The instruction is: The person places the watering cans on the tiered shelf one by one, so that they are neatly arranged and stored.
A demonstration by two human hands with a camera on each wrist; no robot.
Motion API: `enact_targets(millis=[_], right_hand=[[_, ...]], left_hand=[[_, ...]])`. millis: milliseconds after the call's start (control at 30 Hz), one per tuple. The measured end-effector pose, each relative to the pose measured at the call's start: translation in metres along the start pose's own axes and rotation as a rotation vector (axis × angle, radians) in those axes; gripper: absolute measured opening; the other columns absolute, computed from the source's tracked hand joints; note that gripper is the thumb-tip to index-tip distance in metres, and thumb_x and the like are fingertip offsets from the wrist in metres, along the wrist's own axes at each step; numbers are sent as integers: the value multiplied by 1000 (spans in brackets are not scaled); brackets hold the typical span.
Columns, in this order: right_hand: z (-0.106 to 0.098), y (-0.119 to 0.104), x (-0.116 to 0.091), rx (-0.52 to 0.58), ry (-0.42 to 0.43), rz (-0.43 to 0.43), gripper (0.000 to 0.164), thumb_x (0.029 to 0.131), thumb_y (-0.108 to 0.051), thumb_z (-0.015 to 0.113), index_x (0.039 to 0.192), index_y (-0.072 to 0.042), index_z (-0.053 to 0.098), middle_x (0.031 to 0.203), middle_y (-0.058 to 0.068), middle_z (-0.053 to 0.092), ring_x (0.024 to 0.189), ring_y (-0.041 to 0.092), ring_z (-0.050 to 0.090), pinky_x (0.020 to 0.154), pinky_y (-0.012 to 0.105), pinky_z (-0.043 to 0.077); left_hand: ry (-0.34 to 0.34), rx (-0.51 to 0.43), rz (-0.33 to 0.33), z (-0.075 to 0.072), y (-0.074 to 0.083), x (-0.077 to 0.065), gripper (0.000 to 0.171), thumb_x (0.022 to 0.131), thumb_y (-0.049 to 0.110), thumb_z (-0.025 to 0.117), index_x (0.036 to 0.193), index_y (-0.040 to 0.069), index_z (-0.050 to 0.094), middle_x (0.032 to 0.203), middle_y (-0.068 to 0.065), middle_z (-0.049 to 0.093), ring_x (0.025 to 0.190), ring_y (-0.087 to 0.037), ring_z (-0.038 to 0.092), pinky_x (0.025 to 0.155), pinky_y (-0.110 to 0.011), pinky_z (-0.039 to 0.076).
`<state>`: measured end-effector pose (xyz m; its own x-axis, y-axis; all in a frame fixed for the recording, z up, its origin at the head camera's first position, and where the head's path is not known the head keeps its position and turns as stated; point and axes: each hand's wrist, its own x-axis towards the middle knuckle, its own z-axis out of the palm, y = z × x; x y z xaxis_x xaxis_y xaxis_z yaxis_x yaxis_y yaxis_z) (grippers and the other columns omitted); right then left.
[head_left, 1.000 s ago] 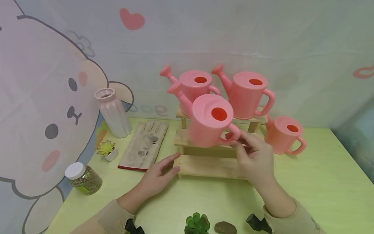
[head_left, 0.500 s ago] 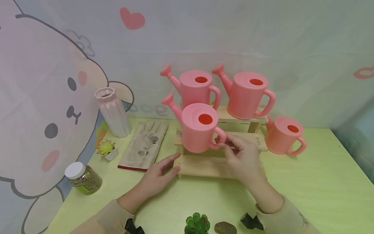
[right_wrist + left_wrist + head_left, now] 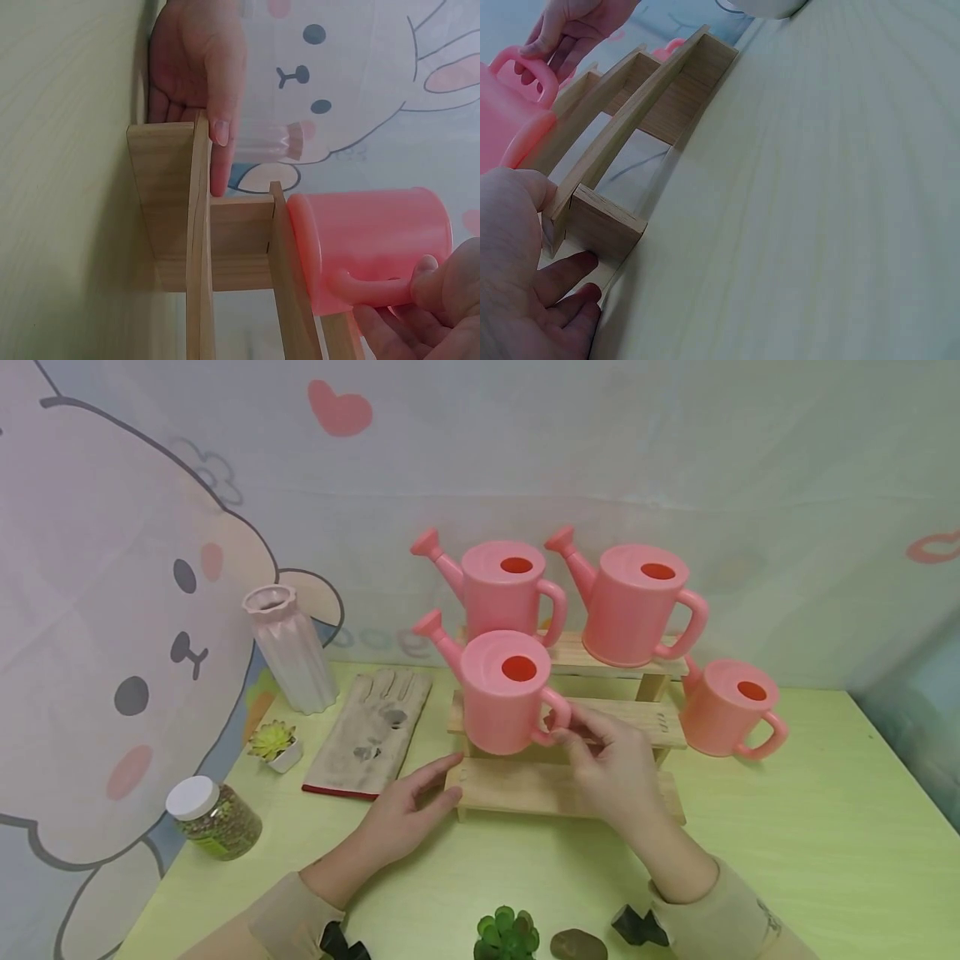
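My right hand (image 3: 615, 768) pinches the handle of a pink watering can (image 3: 502, 702), thumb on one side and fingers on the other. The can stands upright at the left end of the middle step of a wooden tiered stand (image 3: 525, 787), spout to the left. In the right wrist view its base (image 3: 306, 255) meets that step's board. At the stand's left end, my left hand (image 3: 405, 810) touches the lowest step with thumb and forefinger, its fingers relaxed. Two more pink watering cans, a left one (image 3: 498, 589) and a right one (image 3: 633, 606), occupy the top step.
Another pink watering can (image 3: 727, 710) stands on the table right of the stand. On the left are a pale vase (image 3: 296, 652), a work glove (image 3: 371, 735), a small potted succulent (image 3: 277, 743) and a lidded jar (image 3: 217, 818). A green succulent (image 3: 506, 935) and stone (image 3: 577, 945) lie in front.
My right hand has brought the watering can leftward and down onto the middle step, from in front of the upper cans. The left hand has stayed at the stand's end.
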<state>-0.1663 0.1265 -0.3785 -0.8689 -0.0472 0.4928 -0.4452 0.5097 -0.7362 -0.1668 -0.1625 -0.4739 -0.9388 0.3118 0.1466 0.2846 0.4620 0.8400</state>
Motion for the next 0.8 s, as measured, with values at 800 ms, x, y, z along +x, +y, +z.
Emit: enact_targets(millis=[800], right_hand=[[0, -1, 5, 32, -24, 37, 29, 94, -13, 75, 123, -12, 74, 107, 4, 78, 100, 16, 75, 83, 31, 64]], left_hand=[[7, 15, -2, 1, -1, 1, 51, 99, 51, 62, 147, 40, 51, 154, 8, 52, 142, -19, 53, 120, -46, 42]])
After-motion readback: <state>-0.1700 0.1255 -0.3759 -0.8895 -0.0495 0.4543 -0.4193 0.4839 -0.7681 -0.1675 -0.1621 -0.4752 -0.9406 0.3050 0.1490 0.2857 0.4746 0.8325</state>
